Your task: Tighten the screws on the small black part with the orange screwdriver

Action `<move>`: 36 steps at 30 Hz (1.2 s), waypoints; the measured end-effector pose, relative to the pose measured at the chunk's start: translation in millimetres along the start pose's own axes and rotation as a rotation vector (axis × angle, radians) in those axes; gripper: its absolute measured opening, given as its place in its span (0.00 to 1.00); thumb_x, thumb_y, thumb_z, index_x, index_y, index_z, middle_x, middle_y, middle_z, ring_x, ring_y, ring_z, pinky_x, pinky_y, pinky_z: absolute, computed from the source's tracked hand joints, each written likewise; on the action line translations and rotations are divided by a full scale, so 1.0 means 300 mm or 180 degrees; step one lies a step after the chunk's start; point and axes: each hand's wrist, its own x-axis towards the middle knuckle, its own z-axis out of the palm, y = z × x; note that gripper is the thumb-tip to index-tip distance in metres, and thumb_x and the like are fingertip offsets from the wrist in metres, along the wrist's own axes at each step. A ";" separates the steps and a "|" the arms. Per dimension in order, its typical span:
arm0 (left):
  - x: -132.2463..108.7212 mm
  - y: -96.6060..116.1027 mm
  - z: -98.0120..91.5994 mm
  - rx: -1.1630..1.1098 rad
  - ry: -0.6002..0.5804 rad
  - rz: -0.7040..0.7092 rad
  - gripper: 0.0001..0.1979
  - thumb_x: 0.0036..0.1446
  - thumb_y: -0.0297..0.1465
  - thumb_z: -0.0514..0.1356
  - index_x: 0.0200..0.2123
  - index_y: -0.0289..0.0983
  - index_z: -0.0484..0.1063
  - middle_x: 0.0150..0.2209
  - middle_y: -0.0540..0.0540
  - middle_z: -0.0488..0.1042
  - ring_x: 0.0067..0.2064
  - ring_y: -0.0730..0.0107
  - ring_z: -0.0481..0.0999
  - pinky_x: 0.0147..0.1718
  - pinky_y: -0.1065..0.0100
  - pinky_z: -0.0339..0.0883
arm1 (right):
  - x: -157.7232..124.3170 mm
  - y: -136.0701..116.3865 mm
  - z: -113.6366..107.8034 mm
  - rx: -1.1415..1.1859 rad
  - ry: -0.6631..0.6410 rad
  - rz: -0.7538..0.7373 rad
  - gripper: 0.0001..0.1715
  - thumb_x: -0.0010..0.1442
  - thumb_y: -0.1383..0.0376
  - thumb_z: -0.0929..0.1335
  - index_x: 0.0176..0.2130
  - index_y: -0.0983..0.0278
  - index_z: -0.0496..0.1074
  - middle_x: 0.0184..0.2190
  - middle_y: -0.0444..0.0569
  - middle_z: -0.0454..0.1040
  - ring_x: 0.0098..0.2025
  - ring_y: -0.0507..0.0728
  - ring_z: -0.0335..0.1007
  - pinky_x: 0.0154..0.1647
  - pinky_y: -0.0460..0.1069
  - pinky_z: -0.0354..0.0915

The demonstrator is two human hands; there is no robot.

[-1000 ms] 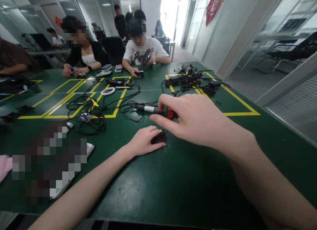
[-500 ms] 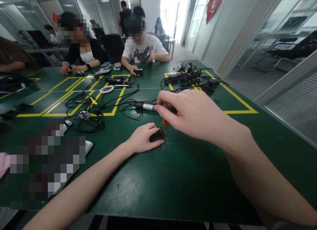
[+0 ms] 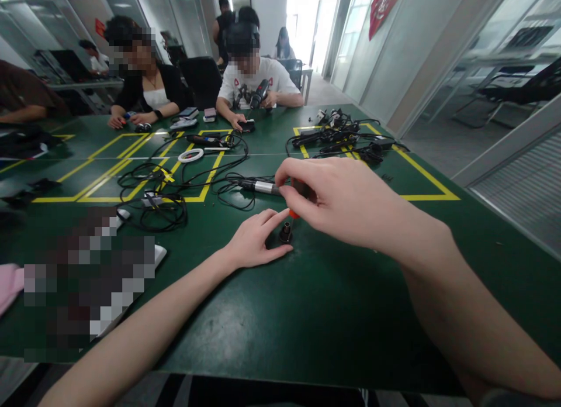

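A small black round part (image 3: 285, 233) stands on the green table (image 3: 307, 313). My left hand (image 3: 254, 241) rests on the table around it, thumb and forefinger pinching its sides. My right hand (image 3: 342, 202) is closed over an orange-handled screwdriver (image 3: 293, 213), held upright with its tip down on top of the black part. Most of the handle is hidden in my fingers. Just behind my hands lies a black and silver tool (image 3: 258, 186) with a cable.
Tangled black cables (image 3: 153, 211) and a white ring (image 3: 191, 155) lie in yellow-taped squares at the left. More cables and tools (image 3: 337, 138) sit at the back right. Two people sit across the table; one holds a black tool (image 3: 258, 94). A blurred object (image 3: 87, 278) lies near left.
My right hand has lifted the screwdriver from lying flat and brought it upright onto the black part. My left forefinger has lifted slightly off the part.
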 end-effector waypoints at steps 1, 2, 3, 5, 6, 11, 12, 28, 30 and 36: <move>0.000 -0.001 0.002 -0.0011 0.0013 0.0018 0.36 0.68 0.52 0.62 0.71 0.40 0.64 0.54 0.37 0.76 0.53 0.48 0.80 0.52 0.52 0.78 | -0.002 -0.001 0.000 0.0037 -0.0013 0.0004 0.13 0.70 0.65 0.64 0.47 0.63 0.78 0.36 0.49 0.82 0.35 0.57 0.73 0.35 0.50 0.53; 0.000 -0.002 0.004 -0.0032 0.0017 0.0032 0.36 0.68 0.52 0.62 0.71 0.40 0.63 0.54 0.38 0.77 0.53 0.49 0.81 0.52 0.52 0.78 | -0.004 -0.002 -0.001 0.0071 -0.0029 0.0009 0.13 0.69 0.66 0.65 0.48 0.63 0.78 0.36 0.49 0.82 0.35 0.57 0.73 0.35 0.50 0.53; 0.000 -0.002 0.006 -0.0059 0.0009 0.0044 0.36 0.68 0.51 0.63 0.71 0.40 0.63 0.54 0.38 0.77 0.53 0.49 0.81 0.52 0.53 0.78 | -0.005 -0.004 -0.001 0.0107 -0.0045 0.0008 0.14 0.68 0.66 0.65 0.49 0.63 0.78 0.37 0.49 0.82 0.36 0.57 0.73 0.36 0.50 0.54; 0.000 -0.003 0.008 -0.0108 -0.0030 0.0064 0.35 0.68 0.49 0.63 0.71 0.40 0.62 0.54 0.39 0.77 0.52 0.50 0.81 0.52 0.53 0.78 | -0.005 -0.006 0.001 0.0196 -0.0043 -0.0009 0.14 0.69 0.63 0.65 0.49 0.63 0.78 0.38 0.49 0.82 0.37 0.57 0.73 0.37 0.50 0.54; 0.000 -0.004 0.008 -0.0125 -0.0047 0.0074 0.35 0.68 0.49 0.63 0.71 0.41 0.62 0.54 0.39 0.77 0.52 0.51 0.81 0.52 0.53 0.79 | -0.004 -0.006 0.002 0.0239 -0.0029 -0.0020 0.14 0.72 0.61 0.65 0.48 0.62 0.78 0.38 0.49 0.83 0.37 0.58 0.74 0.37 0.50 0.54; -0.003 -0.001 0.004 -0.0109 -0.0072 0.0098 0.33 0.68 0.45 0.63 0.72 0.43 0.61 0.57 0.40 0.73 0.51 0.55 0.81 0.52 0.56 0.79 | 0.004 0.002 0.009 0.0343 0.0039 -0.0098 0.18 0.76 0.60 0.62 0.44 0.63 0.78 0.42 0.51 0.83 0.41 0.58 0.75 0.40 0.50 0.57; -0.003 0.000 0.003 -0.0102 -0.0088 0.0105 0.32 0.69 0.45 0.63 0.71 0.44 0.61 0.57 0.40 0.73 0.51 0.56 0.81 0.52 0.56 0.79 | 0.004 0.005 0.010 0.0375 0.0065 -0.0118 0.17 0.76 0.62 0.62 0.45 0.63 0.78 0.42 0.51 0.83 0.41 0.58 0.75 0.40 0.50 0.58; 0.002 0.004 -0.001 -0.0193 -0.0171 0.0033 0.29 0.69 0.43 0.63 0.69 0.41 0.66 0.52 0.40 0.79 0.52 0.51 0.81 0.52 0.53 0.78 | 0.001 -0.002 0.010 0.0343 0.0138 -0.0174 0.15 0.70 0.66 0.64 0.47 0.64 0.79 0.42 0.52 0.82 0.40 0.58 0.74 0.42 0.51 0.58; 0.002 0.006 -0.003 -0.0233 -0.0176 0.0050 0.28 0.69 0.42 0.63 0.68 0.41 0.66 0.53 0.40 0.79 0.52 0.52 0.81 0.52 0.54 0.78 | 0.001 -0.007 0.010 0.0080 0.0120 -0.0030 0.16 0.73 0.62 0.63 0.48 0.63 0.79 0.41 0.52 0.83 0.40 0.59 0.75 0.39 0.51 0.56; 0.005 0.010 -0.009 -0.0174 -0.0170 0.0079 0.27 0.69 0.41 0.64 0.67 0.40 0.67 0.50 0.41 0.79 0.50 0.55 0.81 0.49 0.58 0.77 | 0.006 0.000 0.002 -0.0480 0.0016 0.0307 0.17 0.75 0.59 0.62 0.48 0.62 0.79 0.35 0.52 0.82 0.35 0.60 0.74 0.33 0.51 0.49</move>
